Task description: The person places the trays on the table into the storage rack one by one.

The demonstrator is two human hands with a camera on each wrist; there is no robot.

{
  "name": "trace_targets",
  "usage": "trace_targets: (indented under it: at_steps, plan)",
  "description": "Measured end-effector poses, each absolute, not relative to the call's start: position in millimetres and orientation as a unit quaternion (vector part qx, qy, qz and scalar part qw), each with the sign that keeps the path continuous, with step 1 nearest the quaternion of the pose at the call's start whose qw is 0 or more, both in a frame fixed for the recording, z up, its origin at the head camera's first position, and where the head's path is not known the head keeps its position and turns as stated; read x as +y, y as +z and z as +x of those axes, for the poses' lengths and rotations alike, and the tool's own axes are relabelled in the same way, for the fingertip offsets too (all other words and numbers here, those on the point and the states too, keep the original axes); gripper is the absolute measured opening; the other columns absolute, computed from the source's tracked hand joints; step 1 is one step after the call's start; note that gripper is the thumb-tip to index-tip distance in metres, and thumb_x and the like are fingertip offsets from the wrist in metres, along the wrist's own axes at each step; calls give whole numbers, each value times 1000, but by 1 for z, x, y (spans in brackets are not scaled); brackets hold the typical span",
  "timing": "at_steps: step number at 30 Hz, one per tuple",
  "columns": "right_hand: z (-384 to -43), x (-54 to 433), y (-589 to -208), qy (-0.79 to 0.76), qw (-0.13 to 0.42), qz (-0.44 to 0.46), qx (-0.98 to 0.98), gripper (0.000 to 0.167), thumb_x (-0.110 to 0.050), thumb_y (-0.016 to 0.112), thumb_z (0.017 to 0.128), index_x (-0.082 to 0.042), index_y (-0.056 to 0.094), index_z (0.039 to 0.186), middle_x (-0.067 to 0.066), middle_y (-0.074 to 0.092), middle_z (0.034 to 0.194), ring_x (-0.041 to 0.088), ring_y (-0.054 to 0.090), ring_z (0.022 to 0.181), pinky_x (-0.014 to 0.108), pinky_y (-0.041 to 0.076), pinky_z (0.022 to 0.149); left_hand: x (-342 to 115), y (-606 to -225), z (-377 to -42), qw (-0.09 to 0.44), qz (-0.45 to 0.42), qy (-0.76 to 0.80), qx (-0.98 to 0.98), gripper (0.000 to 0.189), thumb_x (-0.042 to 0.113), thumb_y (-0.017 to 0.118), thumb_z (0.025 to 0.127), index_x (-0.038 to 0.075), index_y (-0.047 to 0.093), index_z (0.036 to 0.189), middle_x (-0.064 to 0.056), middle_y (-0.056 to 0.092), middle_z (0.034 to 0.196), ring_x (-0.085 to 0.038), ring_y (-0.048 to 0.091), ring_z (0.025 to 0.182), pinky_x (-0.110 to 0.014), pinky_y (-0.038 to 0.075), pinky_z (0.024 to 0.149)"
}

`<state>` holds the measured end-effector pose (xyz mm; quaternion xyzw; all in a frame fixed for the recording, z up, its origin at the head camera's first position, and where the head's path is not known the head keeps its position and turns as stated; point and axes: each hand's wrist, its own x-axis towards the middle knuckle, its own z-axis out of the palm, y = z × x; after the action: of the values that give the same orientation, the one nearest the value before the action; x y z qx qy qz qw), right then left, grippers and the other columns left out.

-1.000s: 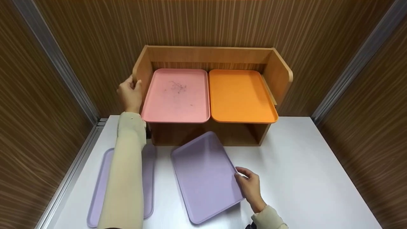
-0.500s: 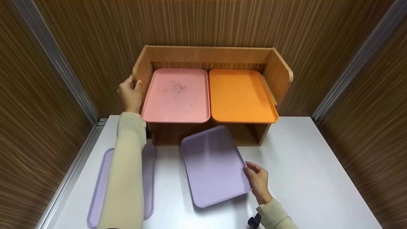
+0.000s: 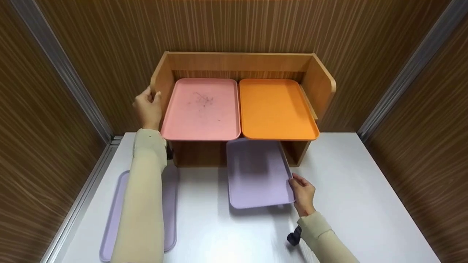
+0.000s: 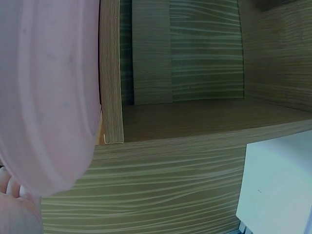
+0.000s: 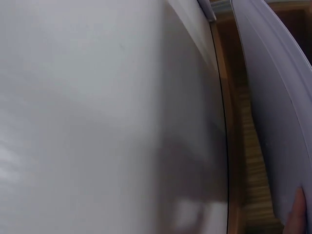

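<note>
My right hand (image 3: 302, 193) grips the right edge of a purple tray (image 3: 257, 175), thumb on top. Its far end reaches under the front of an orange tray (image 3: 278, 109), at the lower opening of a wooden shelf (image 3: 241, 61). In the right wrist view the purple tray (image 5: 273, 97) is held above the table, with a fingertip on it. My left hand (image 3: 148, 109) holds the front edge of the shelf's left side panel. Next to that hand a pink tray (image 3: 203, 113) lies on the upper level, beside the orange one.
Another purple tray (image 3: 170, 212) lies on the white table (image 3: 204, 237) at the left, partly covered by my left sleeve (image 3: 140, 204). Wood-patterned walls (image 3: 241, 25) enclose the table at the back and sides. The pink tray bears dark marks.
My right hand has moved the purple tray forward and to the right, turning it straighter, and its far end has gone under the orange tray's front. The left hand stays on the panel.
</note>
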<state>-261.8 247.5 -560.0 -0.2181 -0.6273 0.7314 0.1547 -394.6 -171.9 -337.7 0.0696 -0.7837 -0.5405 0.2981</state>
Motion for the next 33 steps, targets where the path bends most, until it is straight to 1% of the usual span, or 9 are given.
trace_targets:
  at_steps: [7, 14, 21, 24, 27, 30, 33]
  plan:
    - [-283, 257, -558, 740, 168, -223, -612, 34, 2, 61, 87, 15, 56, 117, 0, 66, 82, 8, 59, 70, 20, 49, 62, -172, -340, -394, 297, 69, -550, -778, 30, 12, 58, 93, 2, 63, 121, -12, 65, 118, -15, 60, 102, -27, 49, 88]
    - [-288, 262, -546, 739, 177, -218, -613, 33, 6, 59, 85, 18, 56, 115, 4, 64, 80, 12, 58, 68, 22, 49, 59, -171, -340, -395, 302, 66, -546, -779, 30, 11, 58, 93, 1, 63, 121, -13, 65, 116, -15, 60, 101, -27, 49, 88]
    - [-295, 273, -554, 719, 180, -233, -630, 33, 4, 59, 85, 16, 57, 116, 14, 65, 95, 11, 57, 75, 21, 49, 64, -168, -341, -397, 317, 51, -551, -771, 27, 7, 60, 91, 0, 65, 117, -13, 66, 114, -17, 62, 103, -27, 49, 88]
    - [-300, 277, -555, 717, 173, -239, -631, 35, 3, 59, 87, 15, 56, 119, 18, 64, 100, 10, 56, 74, 20, 48, 64, -168, -342, -397, 320, 48, -550, -770, 28, 6, 60, 91, -1, 65, 117, -14, 66, 114, -17, 62, 102, -28, 49, 87]
    - [-300, 278, -549, 718, 164, -236, -635, 36, 2, 57, 88, 16, 54, 121, 20, 63, 104, 9, 57, 73, 19, 48, 63, -168, -340, -398, 319, 48, -555, -767, 28, 6, 60, 91, -1, 64, 118, -14, 65, 115, -16, 62, 102, -27, 49, 87]
    - [-305, 280, -554, 714, 167, -233, -638, 36, 1, 57, 88, 15, 54, 121, 16, 64, 101, 7, 57, 71, 19, 48, 63, -170, -340, -399, 321, 49, -554, -767, 28, 6, 60, 91, -2, 64, 117, -15, 66, 113, -16, 62, 100, -26, 50, 86]
    - [-312, 284, -565, 709, 177, -232, -642, 35, 0, 58, 88, 14, 56, 120, 9, 66, 94, 5, 57, 70, 17, 48, 63, -171, -341, -399, 324, 54, -550, -768, 28, 7, 61, 91, -1, 64, 117, -15, 66, 113, -16, 62, 100, -26, 50, 85]
